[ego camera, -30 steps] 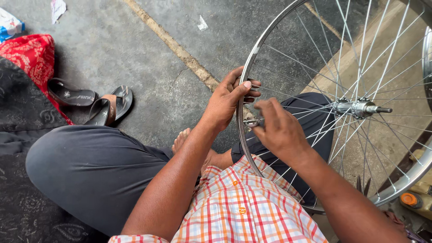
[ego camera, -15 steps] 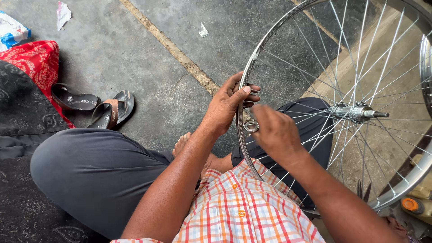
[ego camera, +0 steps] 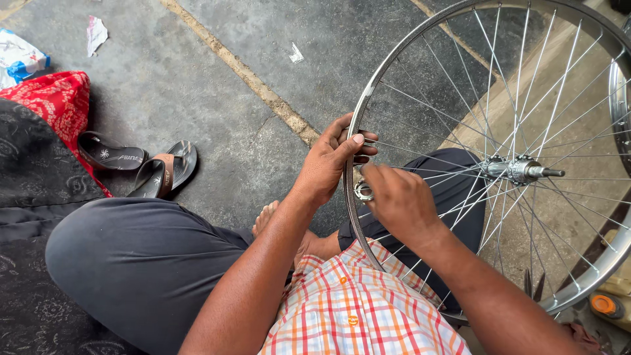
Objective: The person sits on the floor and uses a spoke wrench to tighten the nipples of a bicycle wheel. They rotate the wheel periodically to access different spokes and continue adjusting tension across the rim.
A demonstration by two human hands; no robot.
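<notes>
Silver spoked bicycle wheel [ego camera: 499, 79] stands upright over the seated person's lap, hub at 3 o'clock. Left hand [ego camera: 332, 161] clamps the rim at 9 o'clock, fingers curled. Right hand [ego camera: 397, 200] pinches a small round metal tool [ego camera: 363, 191] against it. Brown sandals [ego camera: 141, 164] lie well apart at 9 o'clock.

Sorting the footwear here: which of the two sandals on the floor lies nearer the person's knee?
The brown-strapped sandal, right of the darker sandal that lies against the red cloth.

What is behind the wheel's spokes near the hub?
Through the spokes show a dark trouser leg, concrete floor and the right hand. The wheel spot it works on is covered.
</notes>
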